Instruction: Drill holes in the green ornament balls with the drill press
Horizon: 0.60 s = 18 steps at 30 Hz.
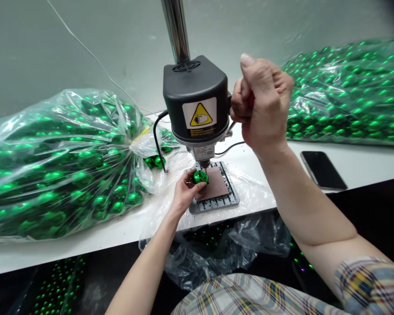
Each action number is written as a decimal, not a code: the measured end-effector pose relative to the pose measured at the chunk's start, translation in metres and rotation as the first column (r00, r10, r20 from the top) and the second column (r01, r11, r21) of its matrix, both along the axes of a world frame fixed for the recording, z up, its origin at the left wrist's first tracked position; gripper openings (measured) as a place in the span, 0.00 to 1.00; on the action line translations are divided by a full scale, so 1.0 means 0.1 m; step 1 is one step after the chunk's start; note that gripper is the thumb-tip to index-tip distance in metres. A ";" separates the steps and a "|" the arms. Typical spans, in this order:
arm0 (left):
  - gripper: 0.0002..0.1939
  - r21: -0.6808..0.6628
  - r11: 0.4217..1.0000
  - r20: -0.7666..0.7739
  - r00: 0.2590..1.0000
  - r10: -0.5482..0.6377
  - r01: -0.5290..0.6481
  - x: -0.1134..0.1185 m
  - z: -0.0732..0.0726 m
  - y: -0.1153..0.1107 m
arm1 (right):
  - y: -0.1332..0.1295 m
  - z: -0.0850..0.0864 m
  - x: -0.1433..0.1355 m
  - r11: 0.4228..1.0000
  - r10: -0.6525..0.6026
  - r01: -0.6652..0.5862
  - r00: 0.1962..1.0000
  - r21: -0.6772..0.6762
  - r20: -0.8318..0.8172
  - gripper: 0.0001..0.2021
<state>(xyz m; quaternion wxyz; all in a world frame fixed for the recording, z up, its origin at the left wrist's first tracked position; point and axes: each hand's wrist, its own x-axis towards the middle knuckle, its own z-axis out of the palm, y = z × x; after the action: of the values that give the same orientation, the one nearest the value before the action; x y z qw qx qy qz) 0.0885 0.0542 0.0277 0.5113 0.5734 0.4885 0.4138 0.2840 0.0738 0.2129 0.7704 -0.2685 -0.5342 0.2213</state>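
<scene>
we see a white table (364, 162), and at its left a tied clear bag (65, 170) full of shiny green balls (100, 202); a second clear bag (344, 92) with such balls is at right. between them stands a black drill machine (195, 83). at the machine's right side, the right hand (264, 100) is folded as a fist; what its fingers hold we cannot tell, because they hide it. under the machine lies a metal base (231, 200), and at the table's right part, a phone (324, 169). the left hand (186, 191) is at the left edge of a brown pad (218, 183) on the base. its thumb and fingers are narrow around one green ball (201, 176), under the machine's head.
</scene>
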 end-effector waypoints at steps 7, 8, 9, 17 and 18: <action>0.26 0.284 0.955 -0.361 0.932 0.022 0.087 0.17 0.00 -0.02 | 0.00 0.00 0.00 0.999 0.030 -0.030 1.000 0.023 -0.009 0.30; 0.26 0.310 0.946 -0.387 0.922 0.034 0.095 0.19 -0.02 -0.03 | 0.00 0.01 0.00 0.999 0.033 -0.032 0.999 0.026 -0.017 0.31; 0.27 0.323 0.942 -0.393 0.918 0.047 0.091 0.20 -0.05 -0.03 | 0.00 0.01 -0.01 0.999 0.033 -0.033 0.999 0.027 -0.023 0.31; 0.34 0.272 0.962 -0.237 0.969 0.063 0.005 0.20 -0.29 -0.02 | -0.14 -0.08 -0.04 0.991 0.044 -0.035 0.997 0.132 -0.069 0.28; 0.34 0.275 0.962 -0.237 0.969 0.064 0.004 0.20 -0.29 -0.02 | -0.19 -0.13 -0.04 0.988 0.031 -0.022 0.998 0.153 -0.057 0.27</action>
<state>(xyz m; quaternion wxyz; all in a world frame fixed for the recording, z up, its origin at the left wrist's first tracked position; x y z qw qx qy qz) 0.1088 0.0522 -0.0017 0.3570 0.6773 0.4946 0.4114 0.2799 0.0551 0.2003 0.8011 -0.1951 -0.5302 0.1979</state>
